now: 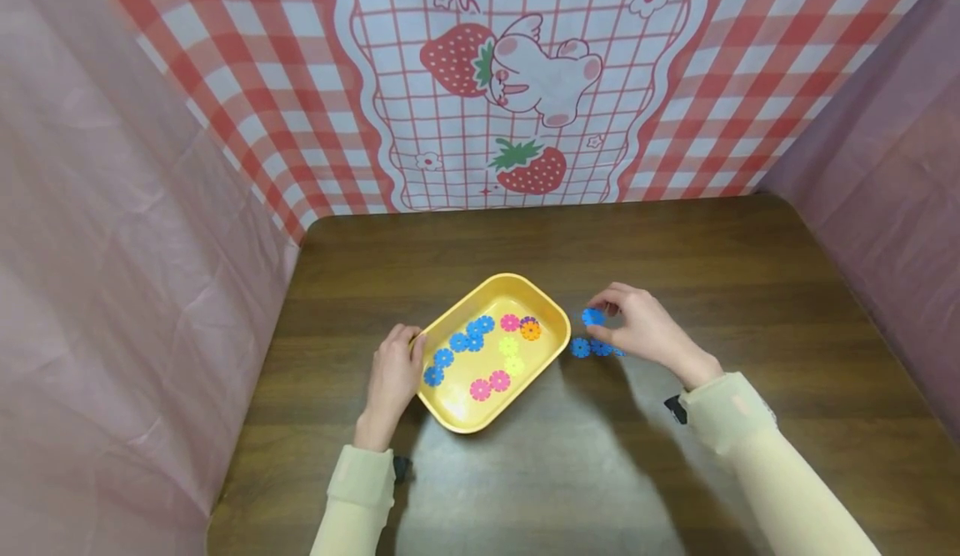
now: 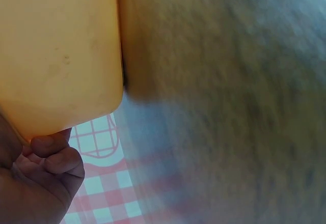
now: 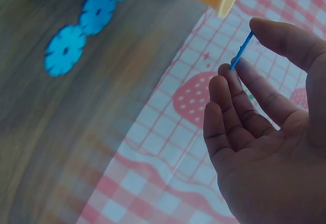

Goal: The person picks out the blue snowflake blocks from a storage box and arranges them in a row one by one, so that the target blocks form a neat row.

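My left hand (image 1: pixel 396 373) grips the left end of a yellow tray (image 1: pixel 450 425), its fingers curled at the rim; the left wrist view shows them against the outer wall. Between thumb and fingertips, my right hand (image 1: pixel 647 328) pinches a blue snowflake disc (image 1: pixel 592 317) beside the tray's right corner. Edge-on in the right wrist view, that disc (image 3: pixel 241 51) looks like a thin blue line. Under the right hand, a short row of blue snowflake discs (image 1: pixel 581 348) lies on the table, partly hidden by the hand.
Inside the tray are a row of blue discs (image 1: pixel 459 343), pink discs (image 1: pixel 481 389), yellow discs (image 1: pixel 513 366) and an orange disc (image 1: pixel 531 331) overlapping a purple one. The brown wooden table (image 1: pixel 360 256) meets a strawberry-print cloth (image 1: pixel 525 81) at the back. Pink curtains (image 1: pixel 135 206) hang at both sides.
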A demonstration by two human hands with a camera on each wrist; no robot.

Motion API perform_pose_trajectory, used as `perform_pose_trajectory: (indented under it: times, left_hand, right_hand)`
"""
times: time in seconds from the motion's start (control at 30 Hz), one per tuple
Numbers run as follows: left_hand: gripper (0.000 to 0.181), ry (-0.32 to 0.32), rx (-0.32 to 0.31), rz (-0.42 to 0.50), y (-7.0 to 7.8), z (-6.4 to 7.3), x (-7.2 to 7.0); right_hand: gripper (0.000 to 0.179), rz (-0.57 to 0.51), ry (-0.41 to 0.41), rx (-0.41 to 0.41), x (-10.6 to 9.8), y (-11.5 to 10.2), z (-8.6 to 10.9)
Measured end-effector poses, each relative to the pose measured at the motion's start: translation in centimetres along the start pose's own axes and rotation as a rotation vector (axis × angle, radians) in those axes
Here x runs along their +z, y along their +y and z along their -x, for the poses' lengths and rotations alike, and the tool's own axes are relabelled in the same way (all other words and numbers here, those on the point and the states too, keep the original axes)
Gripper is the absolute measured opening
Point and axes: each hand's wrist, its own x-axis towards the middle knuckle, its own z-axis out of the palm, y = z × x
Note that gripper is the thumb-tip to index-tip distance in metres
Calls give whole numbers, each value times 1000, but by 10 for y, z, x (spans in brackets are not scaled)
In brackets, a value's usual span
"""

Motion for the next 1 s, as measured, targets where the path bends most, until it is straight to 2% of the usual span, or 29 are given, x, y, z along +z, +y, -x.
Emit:
perform_pose_trajectory:
  times: [0.17, 0.77, 1.0]
  left_hand:
    - [18, -1, -7, 8, 0, 0, -1]
    - [18, 2, -13, -8, -2, -1, 2]
    - [19, 3, -7, -7, -3, -2, 1]
  right_hand:
    - [30, 1, -7, 47, -5, 12, 8]
    - [32, 22, 34, 84, -6, 53, 35]
    - [32, 44, 16, 139, -4, 64, 43]
